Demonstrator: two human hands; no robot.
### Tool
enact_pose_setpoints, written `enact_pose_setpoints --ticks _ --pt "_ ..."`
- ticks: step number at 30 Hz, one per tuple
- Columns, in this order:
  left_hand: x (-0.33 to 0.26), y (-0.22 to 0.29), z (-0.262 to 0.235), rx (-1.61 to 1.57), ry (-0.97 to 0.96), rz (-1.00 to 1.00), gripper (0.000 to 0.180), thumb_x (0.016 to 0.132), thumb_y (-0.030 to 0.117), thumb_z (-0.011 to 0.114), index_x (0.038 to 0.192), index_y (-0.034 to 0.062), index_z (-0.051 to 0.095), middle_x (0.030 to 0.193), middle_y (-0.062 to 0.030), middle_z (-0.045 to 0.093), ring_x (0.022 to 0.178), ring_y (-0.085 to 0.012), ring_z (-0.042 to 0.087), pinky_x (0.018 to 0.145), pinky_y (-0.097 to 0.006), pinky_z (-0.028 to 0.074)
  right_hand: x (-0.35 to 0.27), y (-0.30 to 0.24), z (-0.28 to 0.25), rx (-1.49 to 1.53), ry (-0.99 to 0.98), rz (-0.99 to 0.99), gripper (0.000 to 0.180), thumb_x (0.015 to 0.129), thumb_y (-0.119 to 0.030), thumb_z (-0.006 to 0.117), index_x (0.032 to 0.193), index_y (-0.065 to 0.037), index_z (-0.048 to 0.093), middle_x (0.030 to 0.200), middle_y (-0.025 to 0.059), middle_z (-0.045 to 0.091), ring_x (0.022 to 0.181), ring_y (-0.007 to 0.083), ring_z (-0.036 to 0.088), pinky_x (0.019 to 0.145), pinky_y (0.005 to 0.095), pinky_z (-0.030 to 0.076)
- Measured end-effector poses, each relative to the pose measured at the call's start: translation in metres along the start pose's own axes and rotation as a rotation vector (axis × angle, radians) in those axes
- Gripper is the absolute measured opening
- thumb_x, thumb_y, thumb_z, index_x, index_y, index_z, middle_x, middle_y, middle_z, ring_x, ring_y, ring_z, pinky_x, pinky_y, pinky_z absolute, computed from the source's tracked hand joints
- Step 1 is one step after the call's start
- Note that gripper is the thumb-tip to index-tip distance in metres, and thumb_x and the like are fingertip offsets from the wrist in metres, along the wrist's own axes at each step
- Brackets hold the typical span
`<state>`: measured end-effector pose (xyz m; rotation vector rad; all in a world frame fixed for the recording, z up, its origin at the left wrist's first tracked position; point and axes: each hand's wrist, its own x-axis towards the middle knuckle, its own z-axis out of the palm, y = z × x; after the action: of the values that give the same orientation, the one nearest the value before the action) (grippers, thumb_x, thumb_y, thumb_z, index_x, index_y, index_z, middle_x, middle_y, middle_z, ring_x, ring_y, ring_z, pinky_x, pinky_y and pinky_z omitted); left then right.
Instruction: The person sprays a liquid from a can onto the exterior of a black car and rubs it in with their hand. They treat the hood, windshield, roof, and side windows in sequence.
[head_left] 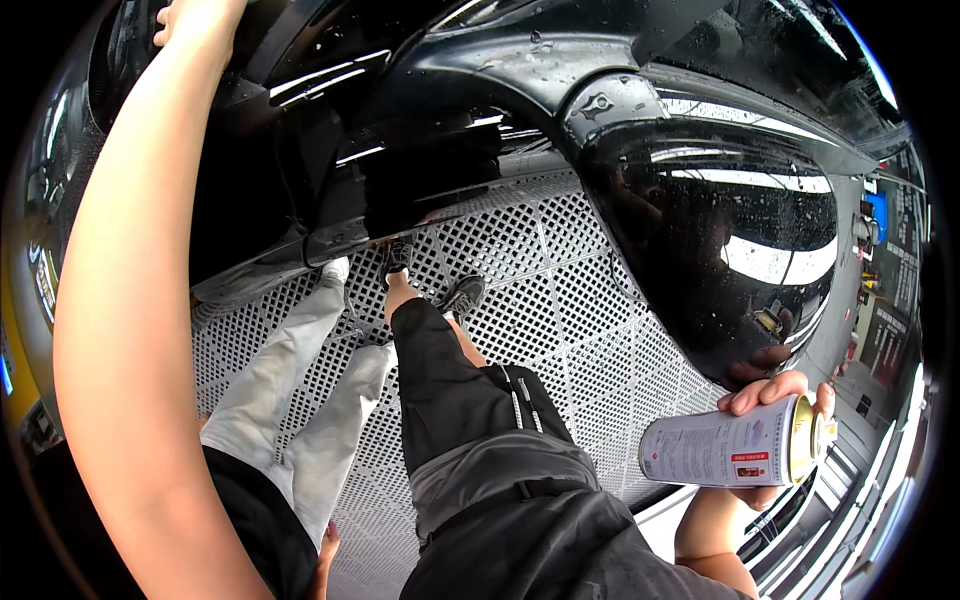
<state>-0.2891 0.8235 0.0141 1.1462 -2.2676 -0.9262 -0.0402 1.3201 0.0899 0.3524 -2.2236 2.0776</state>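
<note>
Underfoot: floor (590, 310) of pale grey tiles, pierced all over with small diamond holes, straight seams between them.
Car body (480, 75): black, high gloss, beaded with water; long curved edges, white light streaks mirrored in it.
Rounded panel (690, 215): broad, black, glass-smooth, narrowing to a curved lower corner; bright bands reflected, fine droplets.
Grey end piece (602, 107): duller sheen, at the panel's upper end, with a star-shaped mark.
Wearer's shorts (445, 385): soft matte black cloth, 2 pale cords (517, 408) hanging.
Co-worker's trousers (345, 425): light, creased fabric, at the wearer's left.
Can (710, 448): metal cylinder, pale lavender-white label, fine print, small red block; gold-toned collar, pale nozzle (831, 430).
Can position: tipped on its side, base toward picture left, just below the panel's lower corner.
Right hand (770, 391): clamped round the can near its gold end, fingers over the upper side.
Left hand (193, 18): raised by the bodywork, cut off by the upper edge; grip and contact cannot be told.
Hand spacing: 2 hands, well apart.
</note>
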Motion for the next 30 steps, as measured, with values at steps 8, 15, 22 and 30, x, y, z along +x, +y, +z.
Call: enact_pose_setpoints --ticks 8,15,22,30 --pt "-0.008 0.001 -0.003 -0.001 -0.065 0.078 0.083 0.096 0.067 0.038 0.15 0.0043 0.045 0.151 -0.0249 0.047 0.141 -0.0382 0.044 0.117 -0.045 0.032 -0.007 0.004 -0.006 0.06 0.063 0.021 0.119 0.063 -0.05 0.095 0.151 -0.004 0.029 0.114 0.0224 0.05 0.088 0.0297 0.066 0.07 0.0389 0.061" --pt "0.005 -0.007 -0.007 0.058 -0.007 0.046 0.085 0.096 0.07 0.036 0.152 0.0057 0.042 0.155 -0.0243 0.043 0.144 -0.0395 0.04 0.12 -0.046 0.027 -0.001 -0.001 0.005 0.036 0.045 0.001 0.105 0.072 -0.051 0.087 0.147 -0.003 0.031 0.113 0.0221 0.05 0.089 0.0284 0.066 0.072 0.0373 0.061" --pt "0.002 -0.002 0.001 0.087 -0.01 0.013 0.086 0.096 0.071 0.035 0.154 0.0076 0.039 0.155 -0.0254 0.041 0.144 -0.0412 0.037 0.121 -0.047 0.026 0.0 0.005 0.0 0.025 -0.002 -0.032 0.106 0.075 -0.057 0.08 0.151 -0.002 0.03 0.112 0.0218 0.05 0.087 0.0273 0.066 0.073 0.0377 0.06" --pt "-0.01 0.001 -0.001 0.046 -0.014 0.04 0.088 0.095 0.072 0.034 0.158 0.0099 0.033 0.161 -0.0257 0.03 0.149 -0.0428 0.026 0.122 -0.048 0.021 -0.003 0.004 0.004 0.012 0.075 -0.009 0.106 0.074 -0.057 0.08 0.151 -0.002 0.032 0.111 0.0215 0.049 0.086 0.0269 0.065 0.072 0.0365 0.059"
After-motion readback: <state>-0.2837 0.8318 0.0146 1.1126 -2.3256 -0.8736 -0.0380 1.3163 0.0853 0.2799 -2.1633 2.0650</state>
